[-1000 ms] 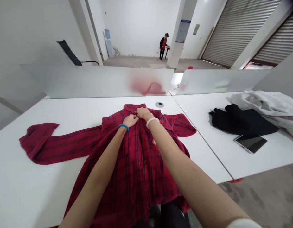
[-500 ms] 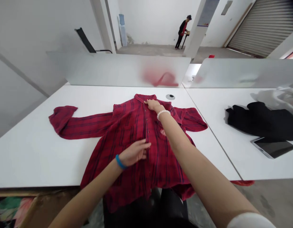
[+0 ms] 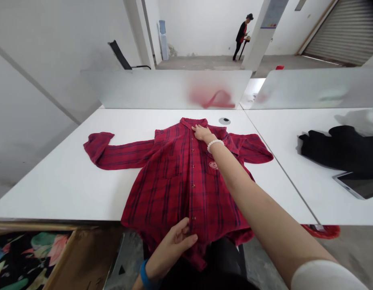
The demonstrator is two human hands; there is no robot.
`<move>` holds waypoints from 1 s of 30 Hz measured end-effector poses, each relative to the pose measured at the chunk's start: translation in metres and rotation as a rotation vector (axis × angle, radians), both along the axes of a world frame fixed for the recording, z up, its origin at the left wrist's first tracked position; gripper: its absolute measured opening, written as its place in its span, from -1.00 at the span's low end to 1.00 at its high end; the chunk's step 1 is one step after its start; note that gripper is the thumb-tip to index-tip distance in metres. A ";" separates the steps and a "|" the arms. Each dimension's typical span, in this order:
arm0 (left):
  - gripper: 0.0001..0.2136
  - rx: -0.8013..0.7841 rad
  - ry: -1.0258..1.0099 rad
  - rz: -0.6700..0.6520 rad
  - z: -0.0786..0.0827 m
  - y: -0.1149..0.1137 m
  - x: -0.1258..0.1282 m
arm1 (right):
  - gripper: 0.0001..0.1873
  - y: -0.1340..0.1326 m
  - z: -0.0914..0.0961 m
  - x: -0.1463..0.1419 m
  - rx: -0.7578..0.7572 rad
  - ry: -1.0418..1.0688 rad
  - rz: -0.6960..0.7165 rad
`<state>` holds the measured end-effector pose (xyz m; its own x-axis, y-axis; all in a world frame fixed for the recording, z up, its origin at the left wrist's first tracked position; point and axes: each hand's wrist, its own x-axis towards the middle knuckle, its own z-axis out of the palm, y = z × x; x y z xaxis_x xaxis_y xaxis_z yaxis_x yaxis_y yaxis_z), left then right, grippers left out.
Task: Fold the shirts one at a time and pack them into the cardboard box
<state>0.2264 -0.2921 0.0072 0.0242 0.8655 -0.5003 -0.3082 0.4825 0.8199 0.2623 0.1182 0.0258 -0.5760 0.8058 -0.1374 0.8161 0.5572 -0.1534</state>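
Note:
A red and navy plaid button-up shirt (image 3: 168, 173) lies front up on the white table (image 3: 68, 185), collar away from me and lower part hanging over the near edge. Both sleeves are spread to the sides. My right hand (image 3: 201, 132), with a white bead bracelet (image 3: 215, 145), rests fingers outstretched on the top of the button placket (image 3: 192, 169) just below the collar. At the lower placket, near the table edge, is my left hand (image 3: 176, 243), wearing a blue wristband (image 3: 144, 274). Its thumb is apart from the bent fingers, whose tips touch the shirt.
On the right table lie a black garment (image 3: 340, 149) and a tablet-like device (image 3: 360, 185). A frosted divider (image 3: 150, 88) runs along the back. An open wooden box with colourful cloth (image 3: 35, 253) sits below left. A person (image 3: 242, 38) stands far behind.
My left hand has moved down along the placket from mid-shirt to near the table edge. My right hand stays below the collar. The view has shifted slightly.

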 end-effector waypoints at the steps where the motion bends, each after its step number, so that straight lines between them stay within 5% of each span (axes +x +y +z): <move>1: -0.37 0.002 0.113 -0.047 0.001 0.000 -0.002 | -0.43 0.000 -0.001 0.000 0.005 -0.001 0.002; 7: -0.63 0.228 0.698 -0.354 0.019 0.002 0.004 | -0.41 -0.001 -0.010 0.003 0.051 0.005 0.004; 10: -0.76 0.330 0.907 -0.409 0.018 -0.003 0.015 | -0.41 -0.002 -0.018 0.006 0.081 0.027 0.006; 17: -0.83 0.769 1.349 -0.321 0.004 -0.018 0.020 | -0.45 -0.013 -0.036 0.011 0.186 0.172 -0.036; 22: -0.80 0.855 1.448 -0.311 -0.005 -0.021 0.019 | -0.49 -0.018 -0.036 0.014 0.230 0.246 -0.044; 26: -0.81 1.012 1.510 -0.271 -0.029 -0.017 0.018 | -0.56 -0.016 -0.031 0.010 0.252 0.279 -0.101; 30: -0.78 1.190 1.558 -0.093 -0.056 -0.012 0.015 | -0.59 -0.007 -0.025 -0.005 0.262 0.298 -0.202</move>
